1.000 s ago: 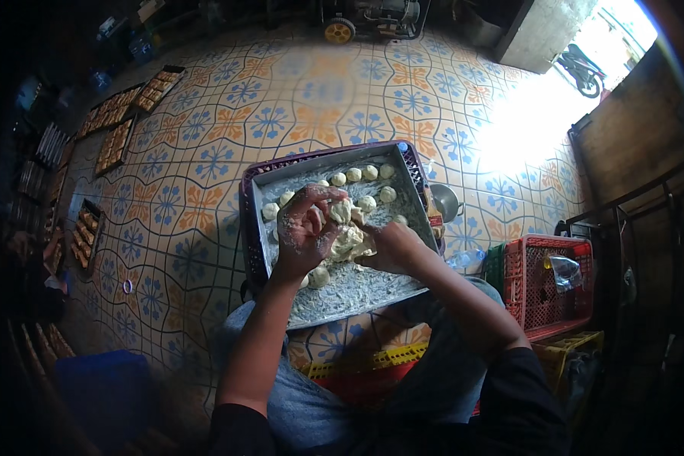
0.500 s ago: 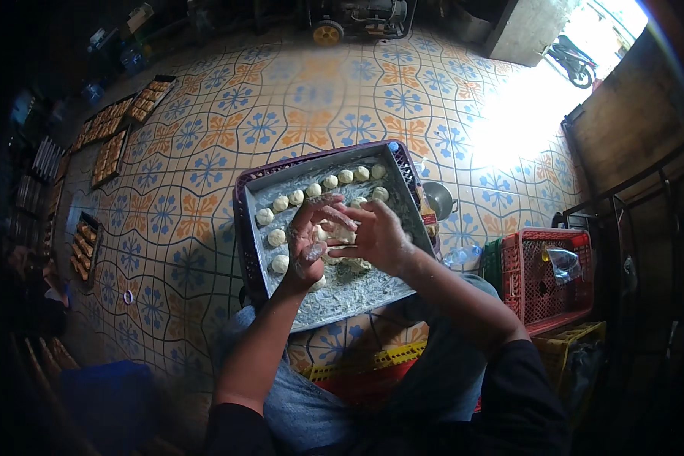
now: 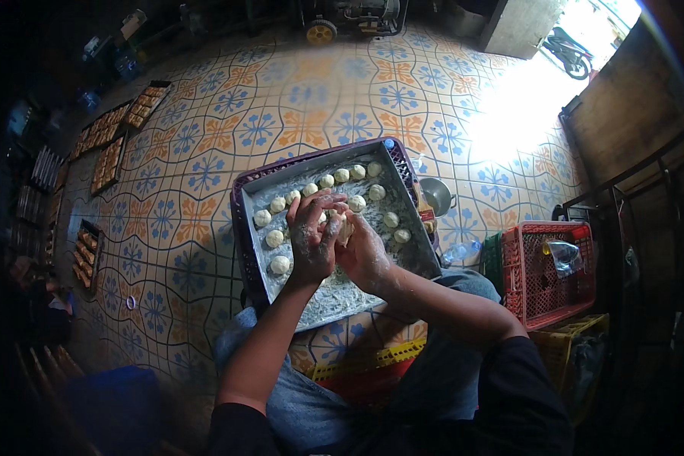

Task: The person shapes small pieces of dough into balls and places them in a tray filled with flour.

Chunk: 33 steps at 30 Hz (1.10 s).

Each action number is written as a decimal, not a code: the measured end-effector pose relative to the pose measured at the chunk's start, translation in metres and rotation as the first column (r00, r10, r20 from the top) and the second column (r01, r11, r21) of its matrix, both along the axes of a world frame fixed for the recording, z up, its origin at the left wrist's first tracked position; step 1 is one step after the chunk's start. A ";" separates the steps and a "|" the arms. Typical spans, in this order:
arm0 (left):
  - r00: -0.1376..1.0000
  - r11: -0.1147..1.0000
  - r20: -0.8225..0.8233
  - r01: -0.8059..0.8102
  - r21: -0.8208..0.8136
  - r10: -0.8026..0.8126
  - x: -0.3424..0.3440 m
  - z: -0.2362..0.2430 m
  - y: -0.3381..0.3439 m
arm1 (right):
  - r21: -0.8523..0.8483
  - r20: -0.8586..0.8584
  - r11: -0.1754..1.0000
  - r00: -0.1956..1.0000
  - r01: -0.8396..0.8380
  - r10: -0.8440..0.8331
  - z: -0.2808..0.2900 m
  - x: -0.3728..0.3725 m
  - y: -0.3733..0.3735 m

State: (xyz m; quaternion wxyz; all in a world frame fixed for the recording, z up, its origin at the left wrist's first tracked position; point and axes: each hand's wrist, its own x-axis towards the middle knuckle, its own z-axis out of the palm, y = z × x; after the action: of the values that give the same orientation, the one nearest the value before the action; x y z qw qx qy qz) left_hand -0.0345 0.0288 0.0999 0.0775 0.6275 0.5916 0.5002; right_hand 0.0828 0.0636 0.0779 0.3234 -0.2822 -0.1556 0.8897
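Right of the tray (image 3: 338, 300) sit a bowl (image 3: 435, 196) and crate (image 3: 512, 270).

Your tray (image 3: 323, 304): grey metal, dull rather than shiny, its floor roughened by whitish, floury smears. Dough balls (image 3: 280, 264) matt, pale, mostly smooth-skinned, faintly dusted. Your left hand (image 3: 313, 239) carries a dry white powder coat over fingers and back; your right hand (image 3: 363, 254) looks more lightly dusted. Purple crate (image 3: 404, 166) under the tray: perforated plastic. Red crate (image 3: 515, 266): plastic mesh, mild sheen; clear, crinkled, glossy plastic inside (image 3: 564, 258). Bowl (image 3: 436, 196): smooth metal, soft shine. Floor (image 3: 205, 167): smooth patterned tile, glaring near the doorway. Your jeans (image 3: 311, 403): faded denim; sleeve (image 3: 520, 387): matt dark cloth.
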 end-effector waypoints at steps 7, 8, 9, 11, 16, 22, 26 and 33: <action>0.895 0.996 0.443 -0.027 -0.088 0.063 -0.010 -0.017 0.005 | 0.254 0.116 0.967 0.993 0.002 -0.033 -0.018 0.002 0.021; 0.742 0.995 0.668 0.023 -0.094 0.046 -0.011 -0.020 0.007 | 0.481 0.146 0.877 0.984 0.015 -0.097 -0.020 0.000 0.022; 0.506 0.987 0.850 -0.018 -0.163 0.149 -0.005 -0.024 0.011 | 0.571 0.173 0.820 0.973 0.026 -0.151 -0.022 0.005 0.014; 0.181 0.993 0.983 0.116 -0.002 -0.020 -0.007 -0.024 0.007 | 0.504 0.247 0.861 0.966 -0.060 -0.077 0.011 0.001 0.001; -0.449 0.895 0.872 0.282 0.347 -0.197 0.004 -0.006 -0.003 | 0.810 0.367 -0.239 0.780 -0.536 -0.507 0.025 0.005 0.021; -0.438 0.920 0.891 0.290 0.263 -0.116 -0.014 -0.001 -0.005 | 0.739 0.420 -0.358 0.806 -0.570 -0.418 0.019 0.002 0.000; -0.138 0.964 0.989 0.264 -0.012 0.050 -0.012 0.007 -0.001 | 0.536 0.379 -0.410 0.644 -0.738 -0.665 0.020 0.010 0.022; -0.267 0.929 0.960 0.330 0.169 -0.080 -0.019 -0.008 -0.002 | 0.700 0.424 -0.367 0.770 -0.613 -0.477 0.018 -0.006 -0.012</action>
State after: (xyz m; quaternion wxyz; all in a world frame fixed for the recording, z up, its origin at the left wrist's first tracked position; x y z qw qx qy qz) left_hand -0.0540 0.0265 0.0924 0.6423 0.0823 0.2278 0.7272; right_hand 0.0767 0.0514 0.0963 0.2617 -0.1451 -0.9314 0.2074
